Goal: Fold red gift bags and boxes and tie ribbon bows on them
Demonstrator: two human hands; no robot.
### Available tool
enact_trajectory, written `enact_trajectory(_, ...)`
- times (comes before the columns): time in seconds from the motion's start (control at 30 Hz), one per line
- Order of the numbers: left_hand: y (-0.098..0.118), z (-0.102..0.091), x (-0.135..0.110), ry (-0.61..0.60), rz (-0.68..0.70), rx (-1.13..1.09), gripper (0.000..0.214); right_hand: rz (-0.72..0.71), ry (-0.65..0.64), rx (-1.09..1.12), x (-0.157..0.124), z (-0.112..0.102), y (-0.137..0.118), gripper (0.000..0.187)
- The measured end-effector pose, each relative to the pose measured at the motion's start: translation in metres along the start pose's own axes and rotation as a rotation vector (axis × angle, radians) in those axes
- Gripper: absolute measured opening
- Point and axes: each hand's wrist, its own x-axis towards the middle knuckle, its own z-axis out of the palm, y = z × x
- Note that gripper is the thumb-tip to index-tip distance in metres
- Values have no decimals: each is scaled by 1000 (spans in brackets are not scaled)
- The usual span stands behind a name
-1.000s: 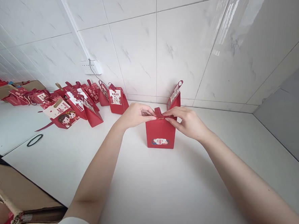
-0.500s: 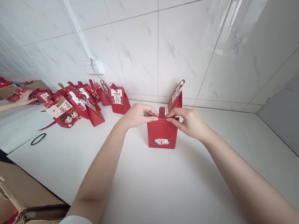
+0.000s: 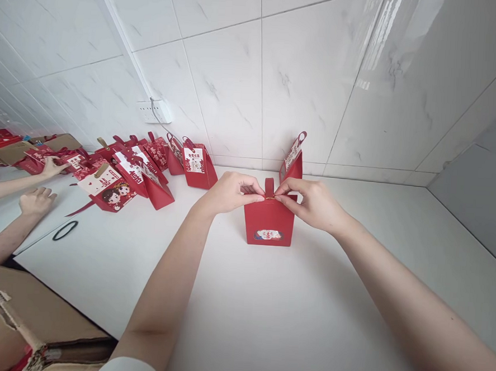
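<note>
Two bare hands at a red box [image 3: 269, 219], which stands upright on the white table [image 3: 290, 317] directly below the grip. The left hand [image 3: 232, 192] pinches the top edge of the box between thumb and fingers; the right hand [image 3: 310, 205] pinches the same edge from the other side, its fingertips near those of the left. Between the two grips rises a dark red loop [image 3: 269, 186], with a small gold-coloured piece at its foot – its exact form is too small to tell. Low on the face of the box, beneath the grips, is an oval panel [image 3: 269, 235] with red characters.

Behind the right grip, close to the tiled wall [image 3: 221, 72], stands a second box [image 3: 292, 159], partly hidden by the hand. Left of the left grip, and apart from it, stands a box with a white label [image 3: 195, 165]; farther left are more red boxes, among them one with a cartoon couple [image 3: 109, 190]. A black ring [image 3: 65, 230] lies nearer the viewer than these. At far left – well away from both grips – are another person's two hands, one at the red boxes, the other curled on the table.
</note>
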Motion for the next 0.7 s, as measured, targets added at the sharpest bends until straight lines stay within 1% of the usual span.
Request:
enact_trajectory(0.1, -1, 2, 0, -9, -27, 7, 15, 5, 9, -9, -1, 1, 0, 10)
enact_trajectory(0.2, -1, 6, 0, -4, -61, -6, 30, -1, 11, -2, -1, 2, 0, 10)
enact_trajectory(0.23, -1, 7, 0, 0, -54, -11, 31, -4, 10, 3, -1, 2, 0, 10)
enact_trajectory(0.33, 1, 7, 0, 13, -9, 21, 21, 0, 4, 12, -1, 2, 0, 11)
enact_trajectory(0.5, 8, 0, -3, 11, 7, 174, 23, 11, -2, 37, 0, 1, 1, 12)
enact_trajectory(0.6, 10, -4, -5, 10, 7, 203, 24, 12, 10, 47, 0, 2, 1, 11)
enact_trajectory(0.7, 10, -3, -6, 3, 4, 220, 25, 22, 24, 53, -1, 4, 1, 9)
